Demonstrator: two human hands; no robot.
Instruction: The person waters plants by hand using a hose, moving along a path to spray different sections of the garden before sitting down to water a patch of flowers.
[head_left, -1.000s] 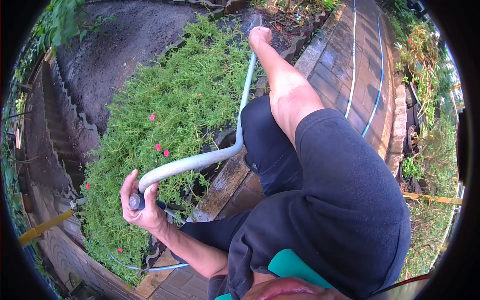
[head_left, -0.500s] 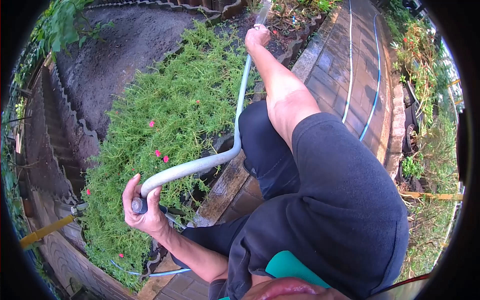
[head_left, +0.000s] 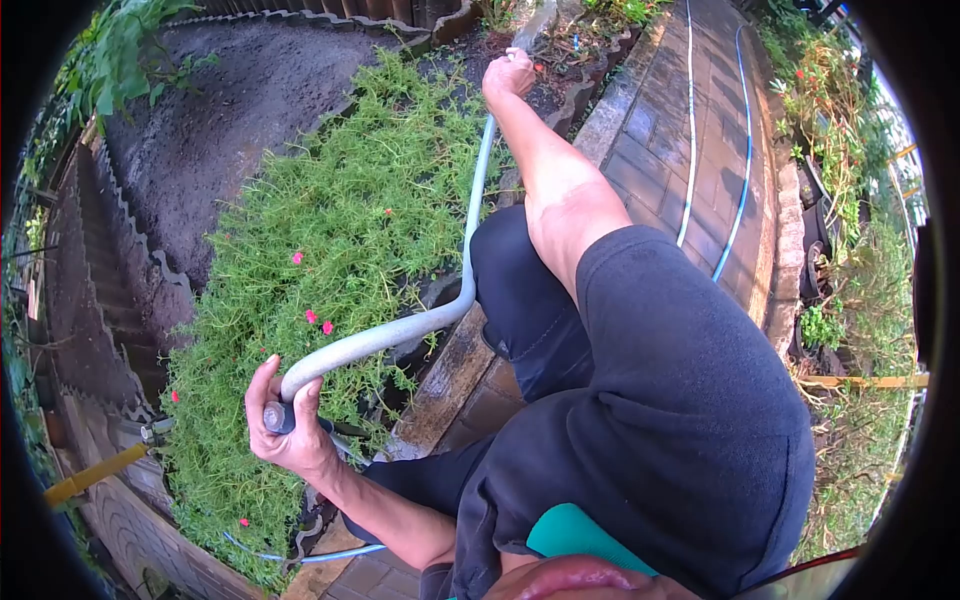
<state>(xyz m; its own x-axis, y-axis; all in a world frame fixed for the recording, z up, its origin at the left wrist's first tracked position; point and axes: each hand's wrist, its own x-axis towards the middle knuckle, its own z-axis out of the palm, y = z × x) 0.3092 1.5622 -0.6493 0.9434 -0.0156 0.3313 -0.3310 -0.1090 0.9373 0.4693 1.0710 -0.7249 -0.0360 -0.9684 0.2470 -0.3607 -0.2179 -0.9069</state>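
Note:
A pale grey garden hose point(head_left: 380, 338) runs from my left hand, bends near my knee and stretches up to my right hand. My left hand point(head_left: 290, 425) is closed round the hose's lower bend, thumb and fingers on either side. Within the same hand shows the round end of a dark rod-like piece point(head_left: 279, 417); what it belongs to is hidden. At the top, my right hand point(head_left: 509, 75) grips the hose's far end, arm outstretched. Water point(head_left: 540, 22) sprays from there onto the planted soil. Green low plants point(head_left: 330, 220) with a few pink flowers spread beneath the hose.
Bare dark soil point(head_left: 250, 95) lies left of the plants, bordered by wavy edging point(head_left: 150, 240). A stone kerb point(head_left: 440, 395) edges the bed beside my legs. On the paved path point(head_left: 655, 150) lie a white hose point(head_left: 691, 120) and a blue hose point(head_left: 742, 150). More plants point(head_left: 830, 110) grow at right.
The view has shifted slightly, so the scene sits a little further left and up. Both hands keep their grip on the hose, and the water still sprays.

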